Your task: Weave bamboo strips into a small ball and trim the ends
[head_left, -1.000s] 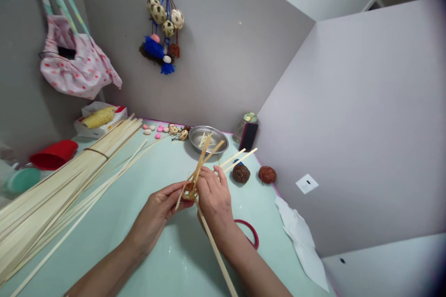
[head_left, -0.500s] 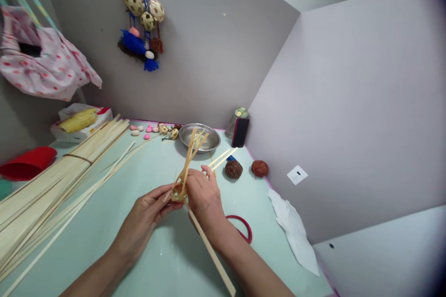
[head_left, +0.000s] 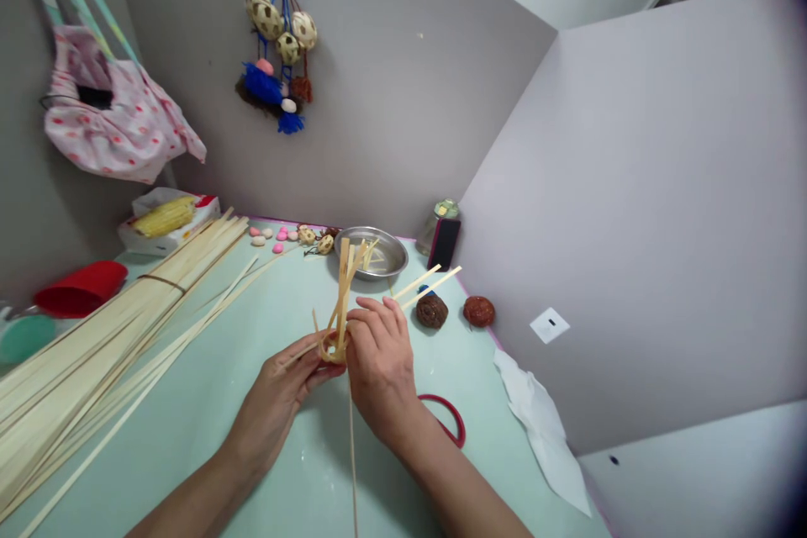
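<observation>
Between my hands is a small round weave of bamboo strips (head_left: 335, 350), with several strip ends standing up and one long strip hanging down toward me. My left hand (head_left: 293, 378) is closed on the weave's left side, thumb and fingers pinching it. At its right side my right hand (head_left: 382, 361) has its fingers bent against the weave and strips; its fingertips are partly hidden. Two pale strip ends (head_left: 432, 286) stick out past the right hand's knuckles. Behind the weave stands a metal bowl (head_left: 397, 256) with short strips in it.
A tied bundle of long bamboo strips (head_left: 119, 345) lies at left, near a red container (head_left: 81, 290). At right are a brown yarn ball (head_left: 432, 312), a reddish ball (head_left: 479, 312), a red-handled tool (head_left: 457, 420), white tissue (head_left: 542, 429) and a phone (head_left: 445, 245) against a jar.
The long hanging strip has swung from slanting right to nearly straight down. My right hand has turned slightly, its fingers more upright. The whole view has shifted a little.
</observation>
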Demonstrator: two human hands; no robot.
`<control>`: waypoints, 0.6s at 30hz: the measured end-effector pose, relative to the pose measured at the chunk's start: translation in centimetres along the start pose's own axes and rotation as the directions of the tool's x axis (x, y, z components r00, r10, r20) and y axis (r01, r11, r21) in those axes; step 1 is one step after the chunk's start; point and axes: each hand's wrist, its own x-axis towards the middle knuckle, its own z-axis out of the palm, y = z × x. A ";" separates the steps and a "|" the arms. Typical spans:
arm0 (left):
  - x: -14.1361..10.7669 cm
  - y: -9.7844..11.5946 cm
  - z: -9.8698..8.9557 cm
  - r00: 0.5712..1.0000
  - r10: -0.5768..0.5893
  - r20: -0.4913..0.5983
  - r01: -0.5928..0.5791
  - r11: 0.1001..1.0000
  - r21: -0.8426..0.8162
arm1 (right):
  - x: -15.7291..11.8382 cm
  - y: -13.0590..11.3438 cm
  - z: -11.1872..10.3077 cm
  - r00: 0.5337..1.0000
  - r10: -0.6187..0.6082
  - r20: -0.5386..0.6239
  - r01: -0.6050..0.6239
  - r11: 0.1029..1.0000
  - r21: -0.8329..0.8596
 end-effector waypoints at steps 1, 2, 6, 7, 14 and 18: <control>0.0 0.0 0.0 1.000 0.000 -0.005 0.000 1.000 0.002 | 0.1 -0.1 -0.1 1.000 0.004 0.008 -0.004 1.000 0.009; 0.0 -0.1 -0.1 1.000 -0.001 -0.009 0.001 1.000 0.005 | 0.1 -0.1 -0.1 1.000 0.007 0.015 -0.007 1.000 0.018; 0.0 -0.2 -0.2 1.000 -0.019 -0.017 0.020 0.999 0.025 | 0.1 -0.2 -0.2 0.999 0.030 0.039 -0.032 0.998 0.052; -0.1 -0.1 -0.1 1.000 -0.019 -0.021 0.020 0.999 0.027 | 0.1 -0.2 -0.1 0.998 0.036 0.048 -0.039 0.998 0.058; -0.1 -0.1 0.0 0.999 -0.009 -0.040 0.010 1.000 0.016 | 0.1 -0.4 -0.1 0.995 0.057 0.084 -0.066 0.992 0.110; 0.0 0.0 -0.2 1.000 -0.022 -0.014 0.022 1.000 -0.014 | 0.1 0.0 0.2 0.996 0.077 0.033 -0.079 0.995 0.066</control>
